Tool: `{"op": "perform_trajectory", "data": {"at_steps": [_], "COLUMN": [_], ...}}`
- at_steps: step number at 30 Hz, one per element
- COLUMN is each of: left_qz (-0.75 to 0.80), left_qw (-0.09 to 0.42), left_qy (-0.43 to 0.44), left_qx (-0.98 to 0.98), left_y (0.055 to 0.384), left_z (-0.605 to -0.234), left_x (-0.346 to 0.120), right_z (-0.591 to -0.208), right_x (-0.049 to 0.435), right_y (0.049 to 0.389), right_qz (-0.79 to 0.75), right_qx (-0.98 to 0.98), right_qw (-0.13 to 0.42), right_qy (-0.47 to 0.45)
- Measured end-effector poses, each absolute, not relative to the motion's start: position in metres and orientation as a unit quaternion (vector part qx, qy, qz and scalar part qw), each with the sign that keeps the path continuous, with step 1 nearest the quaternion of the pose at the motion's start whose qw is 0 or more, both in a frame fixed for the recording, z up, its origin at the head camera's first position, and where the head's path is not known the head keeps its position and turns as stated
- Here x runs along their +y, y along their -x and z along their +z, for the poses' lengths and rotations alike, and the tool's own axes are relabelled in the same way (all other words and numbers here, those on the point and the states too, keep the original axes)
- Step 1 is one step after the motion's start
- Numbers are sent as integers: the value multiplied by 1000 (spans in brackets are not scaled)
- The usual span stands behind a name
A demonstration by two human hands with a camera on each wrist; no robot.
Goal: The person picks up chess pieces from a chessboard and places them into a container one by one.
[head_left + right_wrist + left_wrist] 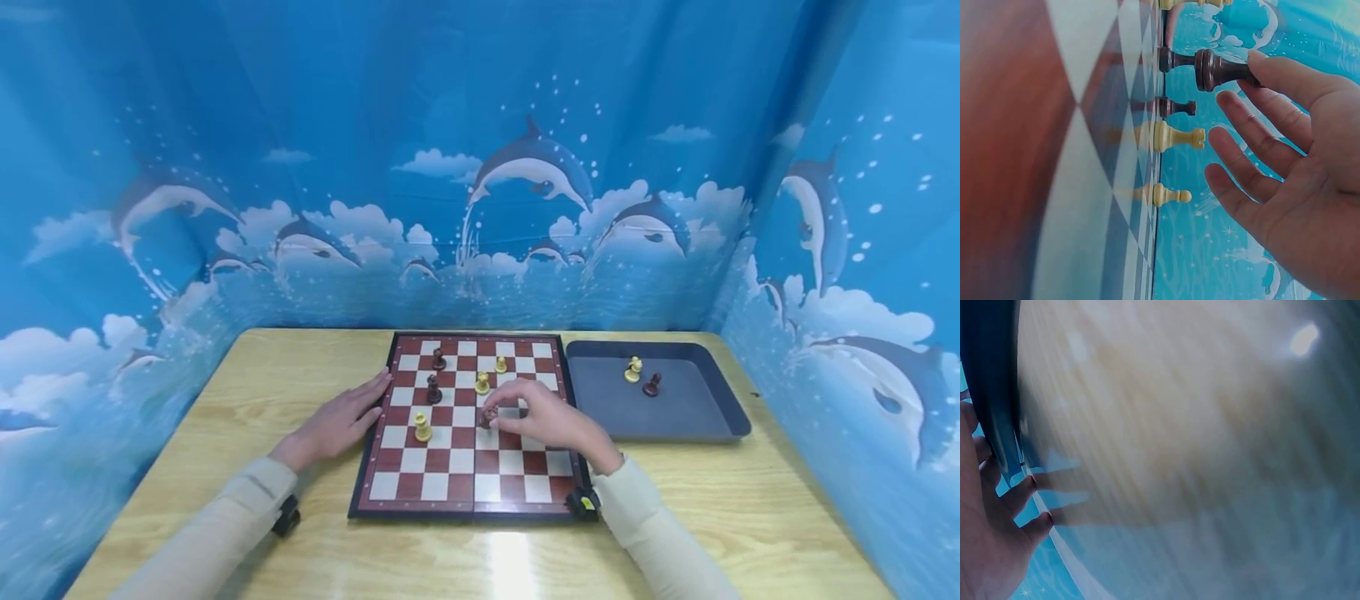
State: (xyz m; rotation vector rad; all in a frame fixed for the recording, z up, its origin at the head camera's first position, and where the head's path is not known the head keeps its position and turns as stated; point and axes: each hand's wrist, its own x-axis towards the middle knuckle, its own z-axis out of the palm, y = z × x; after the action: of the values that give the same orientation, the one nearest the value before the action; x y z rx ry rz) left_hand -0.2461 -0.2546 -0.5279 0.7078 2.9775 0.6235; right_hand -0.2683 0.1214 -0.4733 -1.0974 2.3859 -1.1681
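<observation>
Above the chessboard [447, 461], my right fingers [1285, 115] pinch the dark piece [1211, 70], probably light, rigid and slick, by its top.

There are eight glossy, turned chess pieces: four dark brown chess pieces [433, 389] and four pale yellow chess pieces [423, 427]. Of the dark ones, two stand on the single square chessboard of red-brown and white squares [435, 486], one is in the right hand [543, 417], and one is in the single dark grey rectangular tray [690, 417]. Of the yellow, three stand on the board and one is in the tray. One wood-grained yellow bench [300, 367], two hands and two cream sleeves [660, 533] complete the count.
</observation>
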Motion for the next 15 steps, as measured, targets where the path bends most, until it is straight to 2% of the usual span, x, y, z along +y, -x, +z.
{"op": "perform_trajectory", "data": {"at_steps": [8,15], "left_qz": [196,199], "left_qw": [8,13], "left_qy": [-222,-221], "left_qx": [955,955], "left_y": [247,247], "left_z": [-529,-529], "left_x": [-256,-256], "right_z": [-471,-468], "right_x": [126,132], "right_y": [273,273], "right_qz": [-415,-415], "right_qx": [824,828], "right_qw": [123,90], "right_qy": [366,365]}}
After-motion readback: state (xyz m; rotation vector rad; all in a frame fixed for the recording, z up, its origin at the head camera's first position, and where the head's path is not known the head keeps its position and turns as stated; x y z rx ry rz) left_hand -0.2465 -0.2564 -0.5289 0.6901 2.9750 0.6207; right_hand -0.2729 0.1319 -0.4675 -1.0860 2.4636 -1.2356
